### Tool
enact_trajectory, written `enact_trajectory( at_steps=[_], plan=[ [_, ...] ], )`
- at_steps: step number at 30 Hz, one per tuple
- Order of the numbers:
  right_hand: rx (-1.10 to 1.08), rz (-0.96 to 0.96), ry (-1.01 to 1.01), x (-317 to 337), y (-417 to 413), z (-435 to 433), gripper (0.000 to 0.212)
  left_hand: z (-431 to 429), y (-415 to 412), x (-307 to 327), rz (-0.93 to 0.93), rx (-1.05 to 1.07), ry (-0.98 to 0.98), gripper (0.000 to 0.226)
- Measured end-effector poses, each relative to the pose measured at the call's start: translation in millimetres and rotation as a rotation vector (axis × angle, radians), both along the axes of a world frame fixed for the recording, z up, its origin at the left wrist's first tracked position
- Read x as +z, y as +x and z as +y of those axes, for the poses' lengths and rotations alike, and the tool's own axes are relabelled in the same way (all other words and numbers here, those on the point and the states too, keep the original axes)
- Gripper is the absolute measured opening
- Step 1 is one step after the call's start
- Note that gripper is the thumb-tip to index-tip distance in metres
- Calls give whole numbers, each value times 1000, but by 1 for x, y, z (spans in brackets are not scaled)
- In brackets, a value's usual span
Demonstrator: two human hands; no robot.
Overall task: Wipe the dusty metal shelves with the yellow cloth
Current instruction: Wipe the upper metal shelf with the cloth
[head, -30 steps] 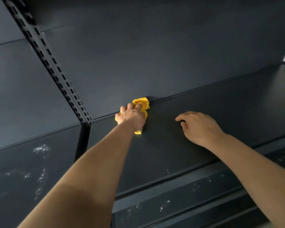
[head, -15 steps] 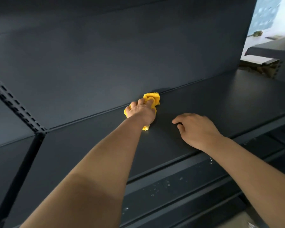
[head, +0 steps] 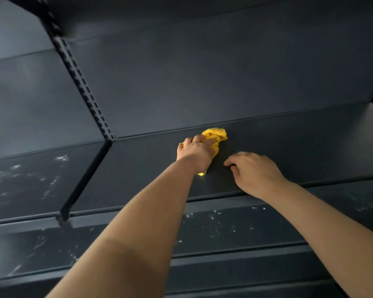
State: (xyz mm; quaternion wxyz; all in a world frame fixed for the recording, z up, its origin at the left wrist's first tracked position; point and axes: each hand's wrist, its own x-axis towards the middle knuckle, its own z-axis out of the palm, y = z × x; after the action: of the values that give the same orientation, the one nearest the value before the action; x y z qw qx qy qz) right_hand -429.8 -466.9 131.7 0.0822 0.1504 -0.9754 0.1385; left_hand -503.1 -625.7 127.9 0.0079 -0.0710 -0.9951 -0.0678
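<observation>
A person reaches both bare arms onto a dark metal shelf (head: 310, 147). The left hand (head: 195, 152) bunches a crumpled yellow cloth (head: 215, 136) against the shelf's surface near its back edge, just below the dark metal back panel (head: 202, 72). The left grip is closed over the cloth, fingers curled across its top, with yellow folds showing beyond the fingertips and below the wrist. The right hand (head: 256, 173) rests on the same shelf just beside the cloth and nearer the front edge, its grip holding nothing, fingers loosely bent with the tips on the metal. To the left, a black slotted upright (head: 78, 77) runs down the back panel to the shelf joint. The neighbouring shelf (head: 30, 190) on the left and the lower shelf (head: 246, 229) beneath the arms carry white dust smears (head: 60, 158).
</observation>
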Motion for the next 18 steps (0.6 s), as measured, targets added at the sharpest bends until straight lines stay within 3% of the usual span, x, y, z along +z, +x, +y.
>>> enact_trajectory(
  at_steps=[8,18],
  plan=[
    [113,6,-1,1,21,-88,37,-121,51,-1,-1,203,1,44],
    [50,35,24,-11,38,-149,43,-219,97,-7,61,290,6,44]
  ],
)
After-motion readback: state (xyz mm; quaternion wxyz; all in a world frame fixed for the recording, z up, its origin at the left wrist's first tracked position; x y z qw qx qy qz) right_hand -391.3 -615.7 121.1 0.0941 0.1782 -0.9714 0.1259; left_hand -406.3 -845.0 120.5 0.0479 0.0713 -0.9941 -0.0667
